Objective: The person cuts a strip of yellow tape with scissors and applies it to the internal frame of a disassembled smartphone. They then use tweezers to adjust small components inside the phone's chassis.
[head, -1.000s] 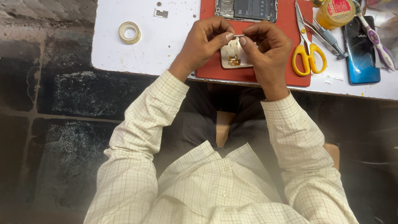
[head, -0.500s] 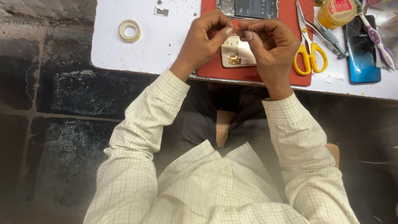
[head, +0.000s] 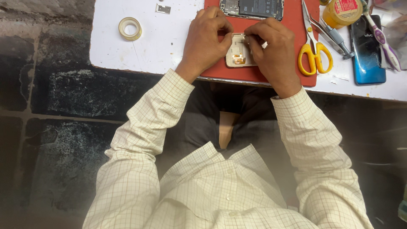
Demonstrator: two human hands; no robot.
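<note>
A small beige phone part (head: 238, 55) with a gold flex piece lies on the red work mat (head: 271, 17) near the table's front edge. My left hand (head: 207, 38) pinches its left edge with thumb and fingers. My right hand (head: 273, 51) presses on its right side, fingers curled over something small and white. Just beyond the hands, an opened phone (head: 252, 7) with its battery showing lies on the mat.
Yellow-handled scissors (head: 314, 57), tweezers (head: 333, 34), a yellow jar (head: 342, 10) and a blue phone (head: 366, 51) sit right of the mat. A tape roll (head: 129, 28) and a small metal plate (head: 163, 8) lie on the white table (head: 161, 46) at left.
Both hands have lowered the beige part onto the mat and shifted slightly; the fingers now press it flat instead of holding it raised between them.
</note>
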